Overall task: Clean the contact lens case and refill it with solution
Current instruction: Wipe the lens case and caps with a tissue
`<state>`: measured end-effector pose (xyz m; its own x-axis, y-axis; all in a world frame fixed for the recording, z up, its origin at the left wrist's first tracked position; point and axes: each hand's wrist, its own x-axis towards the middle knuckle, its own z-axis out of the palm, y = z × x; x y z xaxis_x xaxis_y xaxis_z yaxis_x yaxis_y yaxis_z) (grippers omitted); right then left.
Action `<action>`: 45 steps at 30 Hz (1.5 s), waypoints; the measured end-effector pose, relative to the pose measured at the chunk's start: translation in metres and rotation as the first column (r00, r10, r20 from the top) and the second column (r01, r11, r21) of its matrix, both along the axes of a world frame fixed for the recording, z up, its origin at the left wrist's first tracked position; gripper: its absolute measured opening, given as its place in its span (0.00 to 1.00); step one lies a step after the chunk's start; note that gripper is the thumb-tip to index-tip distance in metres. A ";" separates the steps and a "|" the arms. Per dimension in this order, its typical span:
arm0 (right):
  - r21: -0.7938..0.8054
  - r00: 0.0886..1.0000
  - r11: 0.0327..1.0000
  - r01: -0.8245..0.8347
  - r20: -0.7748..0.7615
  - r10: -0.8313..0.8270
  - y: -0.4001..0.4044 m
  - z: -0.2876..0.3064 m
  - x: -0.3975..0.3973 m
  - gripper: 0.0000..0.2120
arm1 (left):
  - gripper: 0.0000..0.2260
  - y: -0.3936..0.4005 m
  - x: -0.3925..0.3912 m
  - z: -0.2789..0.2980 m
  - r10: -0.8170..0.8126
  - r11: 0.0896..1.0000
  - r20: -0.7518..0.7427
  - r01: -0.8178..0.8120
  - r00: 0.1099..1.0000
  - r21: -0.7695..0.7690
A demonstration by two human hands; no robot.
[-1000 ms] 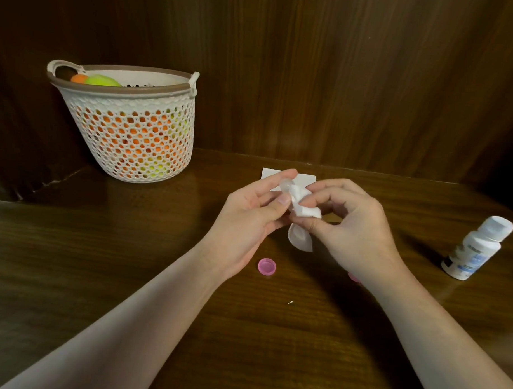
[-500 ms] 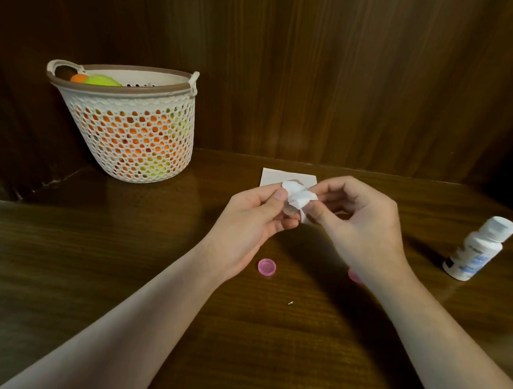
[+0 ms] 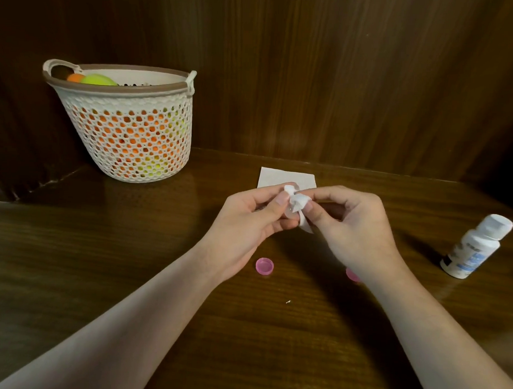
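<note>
Centre of frame: left hand (image 3: pixel 242 223) pinching clear lens case (image 3: pixel 289 213), right hand (image 3: pixel 353 226) pinching white tissue (image 3: pixel 298 202) against it. Case mostly hidden, long axis not being discernible. Lying on table (image 3: pixel 130 277) below: pink cap (image 3: pixel 264 266); standing at right: solution bottle (image 3: pixel 474 248).

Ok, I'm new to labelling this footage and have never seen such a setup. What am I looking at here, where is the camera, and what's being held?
No machine here: a person's two bare hands, filmed from a camera on their head looking down at a wooden table. The left hand holds a small clear lens case; the right hand pinches a white tissue into it. On the table lie a pink cap, a second pink cap half hidden by the right wrist, a paper sheet, a white solution bottle and a basket of balls.
</note>
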<state>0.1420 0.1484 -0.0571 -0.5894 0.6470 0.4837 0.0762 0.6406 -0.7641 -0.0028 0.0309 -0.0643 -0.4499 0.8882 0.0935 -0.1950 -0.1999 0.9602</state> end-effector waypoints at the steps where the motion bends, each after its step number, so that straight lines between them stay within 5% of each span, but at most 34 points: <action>1: 0.005 1.000 1.000 0.005 -0.006 -0.005 0.001 0.000 0.000 0.11 | 0.13 0.000 0.000 0.000 -0.016 1.000 0.003 0.016 1.000 -0.004; 7: 0.116 0.999 0.993 -0.004 0.042 -0.001 0.002 0.003 0.006 0.22 | 0.12 0.000 -0.005 -0.005 -0.101 0.994 -0.036 0.099 0.994 -0.049; 14: 0.192 0.974 0.973 -0.129 0.206 0.088 0.006 0.005 0.010 0.22 | 0.13 0.000 -0.007 -0.009 -0.130 0.985 -0.149 0.110 0.980 -0.135; 18: 0.133 0.981 0.982 -0.135 0.159 0.113 0.009 0.005 0.013 0.18 | 0.13 0.001 -0.006 -0.009 -0.137 0.980 -0.150 0.112 0.979 -0.163; 27: -0.010 0.932 0.979 -0.205 0.304 0.198 0.018 0.014 0.019 0.13 | 0.11 -0.001 -0.007 -0.011 -0.154 0.965 -0.338 0.067 0.928 -0.255; 45: 0.054 0.976 0.996 -0.078 0.210 0.065 0.014 0.014 0.017 0.10 | 0.13 0.001 -0.009 -0.006 -0.174 0.963 -0.091 0.150 0.980 -0.222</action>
<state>0.1591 0.1625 -0.0431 -0.7246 0.5726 0.3835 0.1815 0.6954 -0.6953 -0.0113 0.0316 -0.0707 -0.2958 0.9530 -0.0656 -0.0996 0.0375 0.9943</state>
